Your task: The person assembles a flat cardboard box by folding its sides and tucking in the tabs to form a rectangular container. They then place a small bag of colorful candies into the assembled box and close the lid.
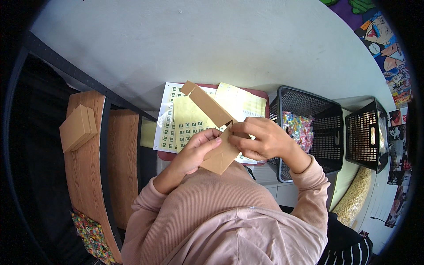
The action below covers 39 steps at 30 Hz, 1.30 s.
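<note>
A brown cardboard box [221, 158] is held in front of my belly, partly folded, with a long narrow flap standing out toward the wall. My left hand [197, 151] grips its near left side, the thumb lying across the board. At the upper right edge, by the base of the flap, my right hand [258, 138] pinches the card with bent fingers. The right fingertips are partly hidden behind the knuckles. Beneath the flap lie a white sheet of printed stickers [166, 126] and a yellow sticker sheet [187, 111].
The sheets rest on a dark red tabletop [261, 93] against the wall. To the right stand a black plastic crate [324, 110] with colourful wrapped sweets [298, 130] and a second black crate [362, 132]. Brown boxes [79, 128] are stacked on a wooden shelf [84, 176] at left.
</note>
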### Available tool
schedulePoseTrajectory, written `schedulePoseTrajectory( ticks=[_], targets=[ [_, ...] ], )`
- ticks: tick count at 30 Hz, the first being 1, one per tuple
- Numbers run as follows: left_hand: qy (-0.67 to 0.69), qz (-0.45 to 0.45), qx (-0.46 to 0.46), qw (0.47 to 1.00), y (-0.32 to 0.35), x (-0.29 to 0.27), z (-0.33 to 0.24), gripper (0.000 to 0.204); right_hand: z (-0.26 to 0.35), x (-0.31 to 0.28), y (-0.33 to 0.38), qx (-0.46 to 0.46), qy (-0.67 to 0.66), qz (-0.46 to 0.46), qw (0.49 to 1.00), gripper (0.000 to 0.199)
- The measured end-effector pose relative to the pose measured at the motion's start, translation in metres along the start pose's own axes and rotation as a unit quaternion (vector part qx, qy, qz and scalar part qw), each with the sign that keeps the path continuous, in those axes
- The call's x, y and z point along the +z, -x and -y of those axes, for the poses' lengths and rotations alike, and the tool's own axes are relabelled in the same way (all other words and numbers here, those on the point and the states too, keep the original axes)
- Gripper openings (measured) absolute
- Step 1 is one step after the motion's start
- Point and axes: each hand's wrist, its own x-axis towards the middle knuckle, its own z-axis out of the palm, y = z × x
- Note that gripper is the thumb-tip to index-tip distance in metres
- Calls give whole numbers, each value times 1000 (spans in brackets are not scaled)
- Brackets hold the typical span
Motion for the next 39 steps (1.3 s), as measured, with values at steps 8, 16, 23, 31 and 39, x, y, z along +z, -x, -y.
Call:
schedulePoseTrajectory(
  ticks=[8, 16, 23, 31, 39],
  targets=[
    [-67, -15, 34, 997, 1, -1, -1, 15, 1, 0, -3, 34, -79, -28, 996, 17],
    [-132, -14, 47, 990, 3, -5, -2, 13, 2, 1, -1, 118, -211, -28, 970, 15],
    [-172, -39, 70, 982, 3, 1, -8, 17, 9, -9, -7, 260, -282, 4, 923, 27],
    [-172, -52, 126, 976, 8, 4, -1, 16, 9, 5, 4, 223, -302, -83, 923, 34],
    [-165, -53, 116, 978, 15, 3, 3, 12, 19, 19, 15, 254, -283, -129, 916, 25]
  ],
)
